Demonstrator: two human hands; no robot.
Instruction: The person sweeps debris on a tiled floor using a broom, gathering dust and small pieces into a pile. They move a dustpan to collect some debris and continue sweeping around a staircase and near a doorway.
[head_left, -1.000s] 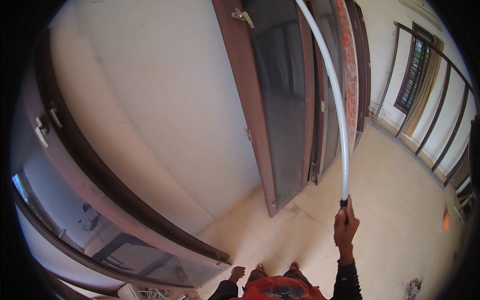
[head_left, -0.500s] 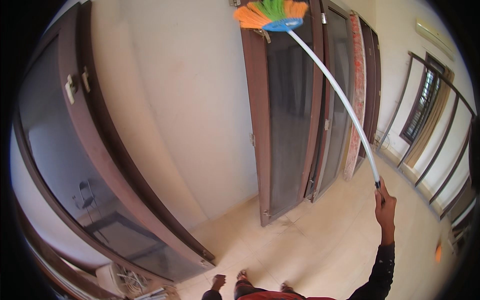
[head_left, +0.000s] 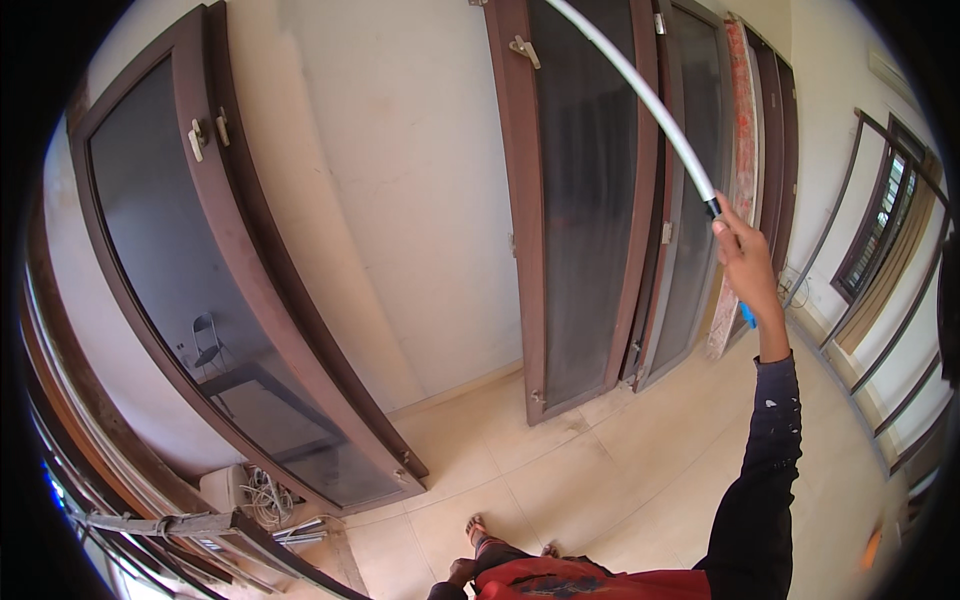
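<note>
My right hand [head_left: 748, 255], raised at the right, is closed around the dark grip of a long-handled broom. Its pale pole [head_left: 665, 118] slants up to the left and leaves the top edge, so the bristle head is out of view. A blue bit [head_left: 748, 316] shows beside my wrist, seemingly the handle's lower end. Behind the pole stand brown-framed glass door panels [head_left: 585, 220] against the wall. My left hand [head_left: 461, 572] hangs low by my body at the bottom edge, its fingers too hidden to read.
Another glazed brown panel [head_left: 250, 290] leans at the left, with coiled cable [head_left: 268, 497] near its foot. A metal frame [head_left: 235, 527] juts in at lower left. At right stand a dark railing-like frame [head_left: 838, 215] and a barred window [head_left: 880, 225]. An orange object [head_left: 872, 550] lies on the tiles.
My right hand has risen and shifted slightly left with the broom. The orange, green and blue broom head has passed out above the top edge. The whole view has shifted.
</note>
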